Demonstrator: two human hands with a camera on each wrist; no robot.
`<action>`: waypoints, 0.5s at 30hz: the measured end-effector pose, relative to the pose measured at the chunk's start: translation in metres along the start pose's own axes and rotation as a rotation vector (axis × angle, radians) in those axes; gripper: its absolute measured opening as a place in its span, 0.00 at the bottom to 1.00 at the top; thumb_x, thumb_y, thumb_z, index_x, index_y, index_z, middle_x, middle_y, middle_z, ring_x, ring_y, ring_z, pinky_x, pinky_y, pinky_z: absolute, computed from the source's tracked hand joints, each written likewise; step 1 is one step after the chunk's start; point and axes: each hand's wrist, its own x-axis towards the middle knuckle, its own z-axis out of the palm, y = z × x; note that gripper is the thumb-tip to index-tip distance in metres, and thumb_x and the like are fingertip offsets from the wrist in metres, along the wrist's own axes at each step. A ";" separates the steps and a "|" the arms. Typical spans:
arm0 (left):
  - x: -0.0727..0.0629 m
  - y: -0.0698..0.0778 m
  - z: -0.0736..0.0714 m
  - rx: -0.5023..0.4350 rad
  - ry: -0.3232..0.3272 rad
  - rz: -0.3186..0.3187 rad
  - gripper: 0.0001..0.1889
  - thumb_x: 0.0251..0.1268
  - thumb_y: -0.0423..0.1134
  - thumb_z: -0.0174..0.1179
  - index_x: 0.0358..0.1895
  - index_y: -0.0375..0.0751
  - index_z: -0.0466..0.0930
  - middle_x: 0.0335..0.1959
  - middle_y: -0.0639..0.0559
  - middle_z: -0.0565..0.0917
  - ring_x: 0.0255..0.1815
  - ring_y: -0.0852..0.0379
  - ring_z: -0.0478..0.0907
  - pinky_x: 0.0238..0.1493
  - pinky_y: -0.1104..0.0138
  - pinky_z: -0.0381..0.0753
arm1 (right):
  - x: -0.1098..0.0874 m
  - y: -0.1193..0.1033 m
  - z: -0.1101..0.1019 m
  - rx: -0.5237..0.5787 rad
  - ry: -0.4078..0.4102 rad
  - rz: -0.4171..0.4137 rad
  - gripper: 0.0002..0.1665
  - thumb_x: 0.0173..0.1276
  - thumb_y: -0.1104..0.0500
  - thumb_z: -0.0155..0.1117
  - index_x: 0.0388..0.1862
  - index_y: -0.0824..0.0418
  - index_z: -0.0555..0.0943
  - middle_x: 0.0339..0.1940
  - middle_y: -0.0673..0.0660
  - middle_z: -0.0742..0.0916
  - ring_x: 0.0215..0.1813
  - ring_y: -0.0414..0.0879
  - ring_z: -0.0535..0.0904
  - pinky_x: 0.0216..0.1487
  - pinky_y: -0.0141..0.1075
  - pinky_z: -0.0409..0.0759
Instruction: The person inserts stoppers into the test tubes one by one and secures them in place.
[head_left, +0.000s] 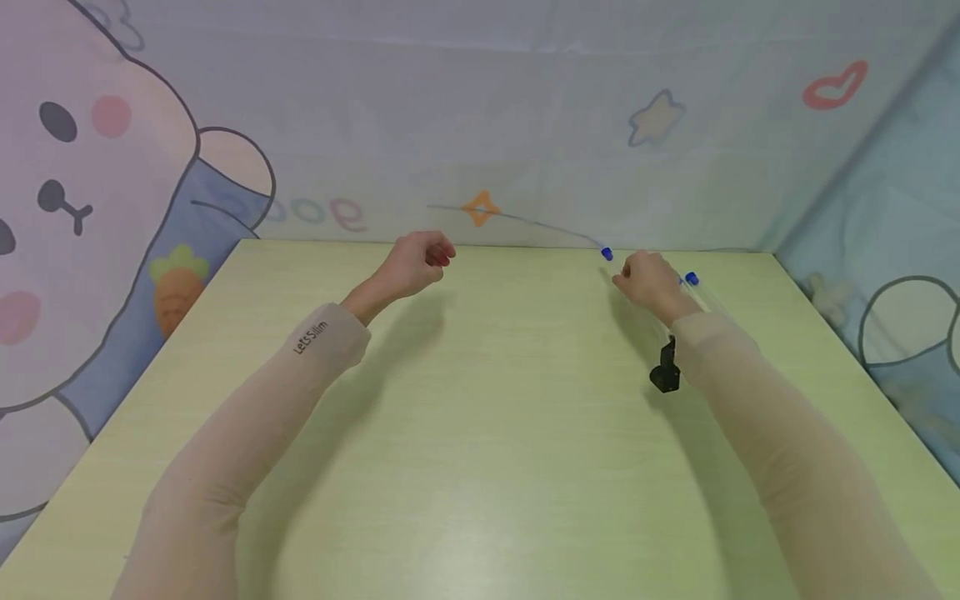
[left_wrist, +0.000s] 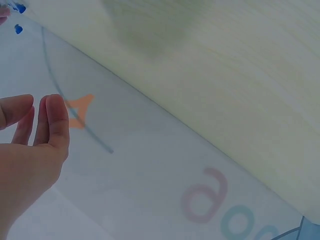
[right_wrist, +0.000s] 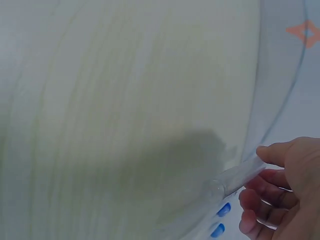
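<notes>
My right hand [head_left: 648, 282] is near the far edge of the table, at the right. Its thumb and fingers pinch a clear tube [right_wrist: 240, 175], which slants down and to the left in the right wrist view. A blue cap [head_left: 607, 253] shows just past these fingertips in the head view. More blue caps [head_left: 692, 278] on clear tubes lie behind the right hand, partly covered by it. My left hand [head_left: 417, 262] hovers by the far edge, left of centre. Its fingers [left_wrist: 57, 117] are loosely bent toward the thumb, with nothing between them.
The pale wooden table [head_left: 480, 417] reaches back to a printed cloth backdrop [head_left: 487, 108]. Cloth also hangs along the right side [head_left: 907, 233]. A small black device [head_left: 665, 371] sits beneath the right cuff. Both forearms in pale sleeves cross over the table.
</notes>
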 end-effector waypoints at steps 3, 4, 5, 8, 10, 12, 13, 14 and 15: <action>-0.001 0.000 0.000 0.004 0.003 0.004 0.17 0.54 0.21 0.49 0.47 0.32 0.78 0.44 0.38 0.81 0.46 0.45 0.80 0.48 0.60 0.78 | -0.002 0.003 0.003 -0.032 -0.015 0.012 0.22 0.72 0.56 0.54 0.17 0.58 0.67 0.14 0.49 0.67 0.19 0.43 0.61 0.23 0.36 0.61; -0.001 0.000 0.000 0.006 0.004 0.004 0.17 0.54 0.21 0.49 0.47 0.32 0.78 0.44 0.38 0.81 0.45 0.45 0.80 0.47 0.60 0.78 | -0.002 0.004 0.004 -0.042 -0.019 0.015 0.21 0.71 0.56 0.54 0.17 0.59 0.68 0.15 0.50 0.68 0.21 0.44 0.62 0.24 0.37 0.62; -0.002 0.000 0.000 0.006 0.003 0.003 0.17 0.54 0.21 0.49 0.47 0.32 0.78 0.43 0.38 0.81 0.45 0.46 0.79 0.47 0.60 0.78 | -0.003 0.005 0.005 -0.053 -0.021 0.016 0.20 0.71 0.56 0.54 0.18 0.60 0.69 0.16 0.52 0.70 0.22 0.45 0.64 0.27 0.39 0.64; -0.002 -0.001 0.000 0.012 0.004 0.005 0.17 0.54 0.21 0.48 0.47 0.32 0.78 0.44 0.38 0.81 0.45 0.45 0.79 0.47 0.60 0.78 | -0.004 0.007 0.008 -0.077 -0.022 0.015 0.16 0.71 0.56 0.54 0.25 0.64 0.76 0.25 0.59 0.78 0.28 0.50 0.71 0.31 0.45 0.70; -0.003 -0.002 0.000 0.014 0.004 0.005 0.17 0.54 0.21 0.48 0.47 0.31 0.77 0.44 0.37 0.81 0.46 0.45 0.79 0.47 0.60 0.78 | -0.004 0.008 0.010 -0.086 -0.028 0.015 0.15 0.70 0.56 0.53 0.31 0.66 0.79 0.31 0.63 0.81 0.31 0.53 0.74 0.34 0.49 0.74; -0.003 -0.002 0.000 0.017 0.006 0.009 0.17 0.54 0.20 0.48 0.47 0.31 0.77 0.44 0.36 0.81 0.46 0.45 0.79 0.47 0.59 0.78 | -0.004 0.009 0.011 -0.090 -0.037 0.016 0.15 0.69 0.57 0.53 0.36 0.68 0.80 0.35 0.65 0.83 0.33 0.54 0.76 0.36 0.52 0.76; -0.003 -0.003 0.000 0.016 0.007 0.009 0.17 0.54 0.20 0.48 0.47 0.31 0.77 0.44 0.36 0.81 0.46 0.45 0.79 0.47 0.59 0.78 | -0.004 0.009 0.011 -0.094 -0.041 0.018 0.15 0.69 0.57 0.53 0.37 0.69 0.80 0.36 0.66 0.83 0.34 0.55 0.76 0.38 0.54 0.76; -0.003 -0.003 0.000 0.013 0.008 0.009 0.17 0.53 0.20 0.48 0.47 0.31 0.77 0.44 0.36 0.81 0.46 0.45 0.79 0.47 0.59 0.78 | -0.004 0.009 0.012 -0.095 -0.046 0.021 0.16 0.69 0.56 0.52 0.38 0.69 0.80 0.37 0.66 0.84 0.35 0.55 0.76 0.39 0.55 0.76; -0.004 -0.003 0.001 0.011 0.009 0.008 0.17 0.53 0.20 0.48 0.47 0.31 0.77 0.44 0.36 0.81 0.46 0.45 0.79 0.47 0.59 0.78 | -0.004 0.009 0.013 -0.097 -0.050 0.024 0.16 0.68 0.57 0.52 0.38 0.69 0.81 0.37 0.66 0.84 0.35 0.55 0.76 0.40 0.56 0.76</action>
